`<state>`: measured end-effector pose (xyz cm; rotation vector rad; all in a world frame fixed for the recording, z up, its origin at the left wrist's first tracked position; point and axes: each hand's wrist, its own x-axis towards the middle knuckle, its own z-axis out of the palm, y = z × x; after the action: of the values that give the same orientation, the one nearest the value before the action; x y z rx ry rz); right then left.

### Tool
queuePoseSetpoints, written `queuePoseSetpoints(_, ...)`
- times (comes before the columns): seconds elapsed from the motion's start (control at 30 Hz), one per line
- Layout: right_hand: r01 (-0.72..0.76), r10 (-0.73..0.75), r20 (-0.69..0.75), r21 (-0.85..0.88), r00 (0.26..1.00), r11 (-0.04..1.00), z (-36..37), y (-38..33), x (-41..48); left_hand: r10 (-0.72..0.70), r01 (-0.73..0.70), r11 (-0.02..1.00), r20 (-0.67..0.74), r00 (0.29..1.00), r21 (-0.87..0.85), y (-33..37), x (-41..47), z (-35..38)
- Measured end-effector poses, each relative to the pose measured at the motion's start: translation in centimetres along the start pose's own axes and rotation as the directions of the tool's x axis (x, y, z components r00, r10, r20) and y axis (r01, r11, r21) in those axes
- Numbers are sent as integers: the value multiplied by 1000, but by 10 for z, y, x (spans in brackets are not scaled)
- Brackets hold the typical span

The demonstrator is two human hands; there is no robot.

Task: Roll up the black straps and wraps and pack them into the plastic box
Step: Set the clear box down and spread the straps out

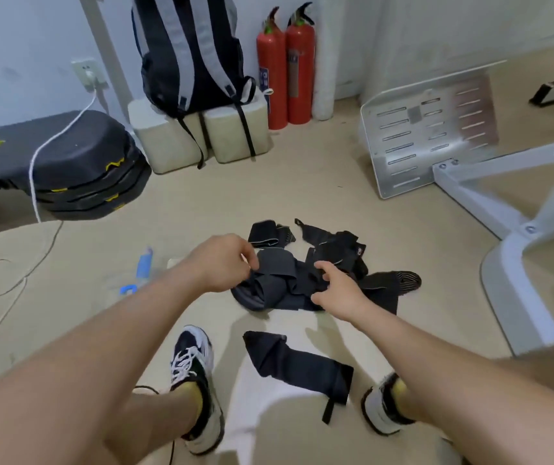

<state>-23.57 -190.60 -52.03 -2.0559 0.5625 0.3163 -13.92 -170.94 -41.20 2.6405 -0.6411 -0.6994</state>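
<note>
A tangled heap of black straps and wraps (305, 270) lies on the beige floor in front of my feet. My left hand (227, 261) is at the heap's left side, its fingertips pinching a fold of one black wrap (277, 263). My right hand (334, 286) reaches over the middle of the heap with fingers spread and loosely bent, touching the fabric. One separate black wrap (302, 364) lies flat nearer to me, between my shoes. A clear plastic box with blue clips (134, 280) sits left of the heap, faint and partly hidden by my left forearm.
Stacked black step platforms (81, 169) and a white cable (44, 156) are at the left. A backpack (188, 55) rests on white blocks by two red fire extinguishers (285, 68). A white metal frame with a perforated plate (436, 129) stands at the right.
</note>
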Motion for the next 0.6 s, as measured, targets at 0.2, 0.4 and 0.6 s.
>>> queuePoseSetpoints(0.2, -61, 52, -115, -70, 992, 996, 22, 71, 43, -47, 60, 980, 71, 996, -192, -17, 62, 105)
queuePoseSetpoints(0.4, -62, 25, -121, -317, 992, 946, 32, 119, 104, 39, -24, 987, 97, 995, -156, -9, 145, 184)
queuePoseSetpoints(0.6, -121, 197, -169, 379, 966, 917, 36, 126, 136, -246, 406, 457, 327, 913, -791, 12, 236, 231)
